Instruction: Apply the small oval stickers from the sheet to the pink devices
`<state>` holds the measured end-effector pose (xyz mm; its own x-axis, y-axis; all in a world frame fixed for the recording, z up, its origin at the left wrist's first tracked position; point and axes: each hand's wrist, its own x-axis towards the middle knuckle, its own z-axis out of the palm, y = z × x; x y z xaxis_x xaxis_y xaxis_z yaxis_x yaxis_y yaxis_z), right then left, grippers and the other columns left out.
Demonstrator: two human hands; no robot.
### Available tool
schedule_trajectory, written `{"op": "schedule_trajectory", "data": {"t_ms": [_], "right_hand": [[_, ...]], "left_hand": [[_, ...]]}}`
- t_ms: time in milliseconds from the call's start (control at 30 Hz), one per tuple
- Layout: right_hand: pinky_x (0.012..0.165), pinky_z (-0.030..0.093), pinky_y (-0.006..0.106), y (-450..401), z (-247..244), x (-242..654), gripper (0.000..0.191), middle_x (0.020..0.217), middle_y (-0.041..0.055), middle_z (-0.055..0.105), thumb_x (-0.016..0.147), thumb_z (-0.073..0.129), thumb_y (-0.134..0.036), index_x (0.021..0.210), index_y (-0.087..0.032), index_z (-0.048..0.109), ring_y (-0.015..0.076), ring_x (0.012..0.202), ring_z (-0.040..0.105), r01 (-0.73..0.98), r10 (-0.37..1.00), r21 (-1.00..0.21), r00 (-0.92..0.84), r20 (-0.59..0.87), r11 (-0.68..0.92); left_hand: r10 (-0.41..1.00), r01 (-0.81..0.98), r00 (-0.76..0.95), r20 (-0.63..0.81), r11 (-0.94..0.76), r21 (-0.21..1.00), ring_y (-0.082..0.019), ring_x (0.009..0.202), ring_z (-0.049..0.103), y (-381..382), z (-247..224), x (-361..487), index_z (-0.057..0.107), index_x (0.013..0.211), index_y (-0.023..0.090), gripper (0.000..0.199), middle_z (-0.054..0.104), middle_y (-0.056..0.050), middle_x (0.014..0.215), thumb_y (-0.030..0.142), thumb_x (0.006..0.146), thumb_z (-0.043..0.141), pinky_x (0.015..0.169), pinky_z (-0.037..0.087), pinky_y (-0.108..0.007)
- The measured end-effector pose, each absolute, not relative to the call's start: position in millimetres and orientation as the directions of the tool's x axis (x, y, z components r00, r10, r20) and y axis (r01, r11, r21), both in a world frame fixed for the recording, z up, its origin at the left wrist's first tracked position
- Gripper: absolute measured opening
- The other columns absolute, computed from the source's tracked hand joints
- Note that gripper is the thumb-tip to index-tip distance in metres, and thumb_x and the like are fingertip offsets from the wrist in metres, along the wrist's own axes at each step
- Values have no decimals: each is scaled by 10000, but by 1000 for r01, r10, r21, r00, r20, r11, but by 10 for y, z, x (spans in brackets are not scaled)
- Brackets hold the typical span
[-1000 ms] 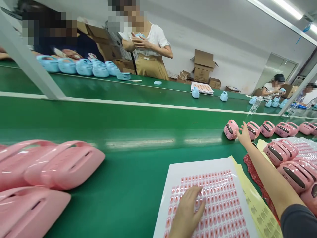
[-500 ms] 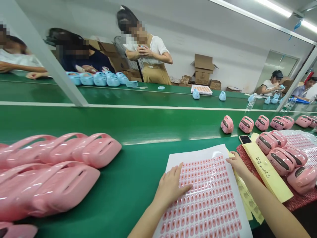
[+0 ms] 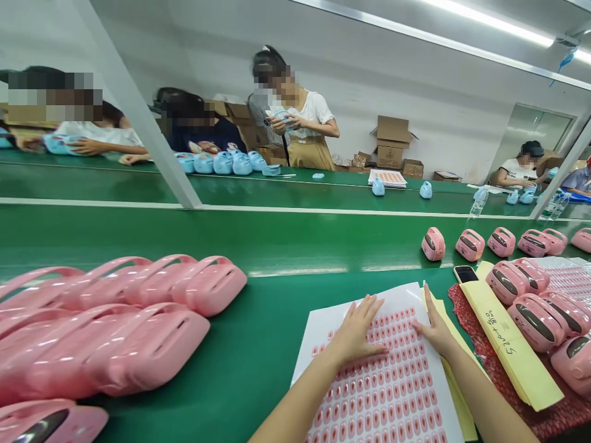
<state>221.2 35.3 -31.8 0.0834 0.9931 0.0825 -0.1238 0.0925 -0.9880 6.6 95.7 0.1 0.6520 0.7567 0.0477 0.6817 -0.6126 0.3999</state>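
**Desk:** Far left of frame?

**Photographer:** Glossy pink shells (image 3: 152,351) piled on the green worktop (image 3: 184,237), well apart from the hands.

**Desk:** And the hands?

**Photographer:** The left hand (image 3: 357,329) lies flat on a sticker sheet (image 3: 397,298), its fingers (image 3: 369,309) spread over rows of small pink labels. The right hand (image 3: 434,329) rests at the sheet's right edge, its fingers (image 3: 428,304) loosely together, with the thumb apart. Neither hand pinches anything.

**Desk:** How does the sheet lie?

**Photographer:** Directly beneath both hands, flat on the worktop. Its long axis runs from the far edge back toward the person's body. The right hand is nearer that edge, the left nearer the middle.

**Desk:** Further right?

**Photographer:** A handwritten yellow strip (image 3: 508,347) on a red mat (image 3: 471,326), a phone (image 3: 465,274) and more pink devices (image 3: 535,323).

**Desk:** The room?

**Photographer:** Beyond the worktop, a standing co-worker (image 3: 300,123) holds a blue unit, with cardboard boxes (image 3: 392,132) behind.
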Motion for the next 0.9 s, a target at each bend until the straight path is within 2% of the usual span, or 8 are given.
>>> {"op": "schedule_trajectory", "data": {"t_ms": [100,200,267,367,467,600,733,900], "right_hand": [[1082,282,381,287,-247,2244,853,1445,27,394,695,719,-366,1419,-325,270,204,1316,379,-177,994,-980,71,84,95],[1019,378,390,243,-198,2253,873,1353,42,511,703,708,-414,1431,-334,232,218,1208,506,-259,997,-964,57,48,61],[938,451,400,230,-187,2248,927,1222,54,616,698,716,-419,1446,-329,175,227,1066,603,-294,999,-955,40,26,36],[797,519,411,216,-174,2234,1009,962,40,716,685,732,-421,1460,-301,97,227,834,675,-318,999,-948,32,-2,8],[752,528,425,198,-132,2214,1015,835,24,726,668,744,-430,1458,-279,124,227,744,683,-348,997,-937,79,-24,5],[849,492,437,204,-85,2185,917,954,58,718,620,778,-423,1395,-270,314,250,902,672,-410,994,-910,56,-99,-67],[890,459,466,240,-106,2169,685,1021,122,701,536,822,-405,1138,-181,582,308,982,646,-439,982,-879,-115,-149,-185],[881,456,485,232,-119,2163,581,990,132,708,545,818,-357,1050,-153,615,315,930,666,-500,977,-845,-182,-114,-192]], "left_hand": [[750,658,655,94,-627,416,-313,1377,188,991,49,157,344,1379,118,912,271,-223,1480,506,628,687,1102,104,-509],[749,641,654,105,-622,450,-321,1375,199,1051,87,196,371,1366,151,890,284,-203,1482,550,624,660,1098,94,-519],[760,640,644,87,-597,484,-319,1352,273,1119,100,172,382,1354,196,866,350,-170,1463,546,611,656,1085,163,-508],[828,686,559,44,-492,536,-315,1230,457,1271,125,28,443,1283,191,658,525,-165,1332,549,733,486,999,315,-477],[875,719,484,-26,-381,581,-284,872,615,1406,181,-170,583,916,193,460,681,-120,915,535,786,305,755,447,-400],[840,676,534,-94,-357,645,-175,571,473,1447,339,-305,403,598,241,365,477,27,566,588,698,351,550,377,-287],[781,621,609,-140,-360,696,-129,530,339,1475,566,-286,336,560,238,412,340,66,547,632,666,392,511,298,-255],[759,619,630,-164,-363,697,-125,522,297,1549,687,-195,288,525,241,458,287,69,534,670,644,395,501,259,-260]]}}
